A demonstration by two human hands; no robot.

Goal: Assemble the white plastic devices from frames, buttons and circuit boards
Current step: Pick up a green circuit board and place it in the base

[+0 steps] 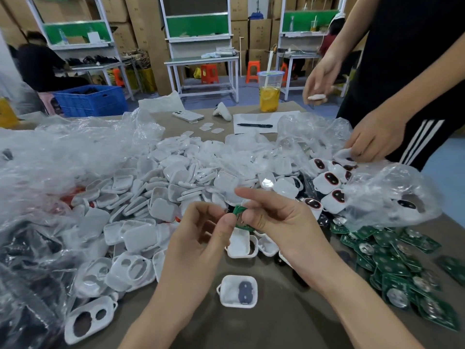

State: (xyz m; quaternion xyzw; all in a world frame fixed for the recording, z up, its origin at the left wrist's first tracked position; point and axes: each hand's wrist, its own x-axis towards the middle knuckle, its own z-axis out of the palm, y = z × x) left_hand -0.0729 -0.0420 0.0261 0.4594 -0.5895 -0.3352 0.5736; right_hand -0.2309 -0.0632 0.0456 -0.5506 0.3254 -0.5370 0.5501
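Left hand (201, 238), right hand (284, 227) pinching circuit board (237, 212), half-hidden

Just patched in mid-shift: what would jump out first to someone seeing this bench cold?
Centre: the left hand and right hand pinch one green circuit board between them. Behind them a big heap of white shells sprawls across the table; a pile of green boards lies at the right. Nearest the camera sits one white frame with a dark button pad inside.

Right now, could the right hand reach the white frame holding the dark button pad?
Probably yes: the frame lies on bare table just below the right hand, nothing covers it; but that hand and the left hand pinch a green circuit board.
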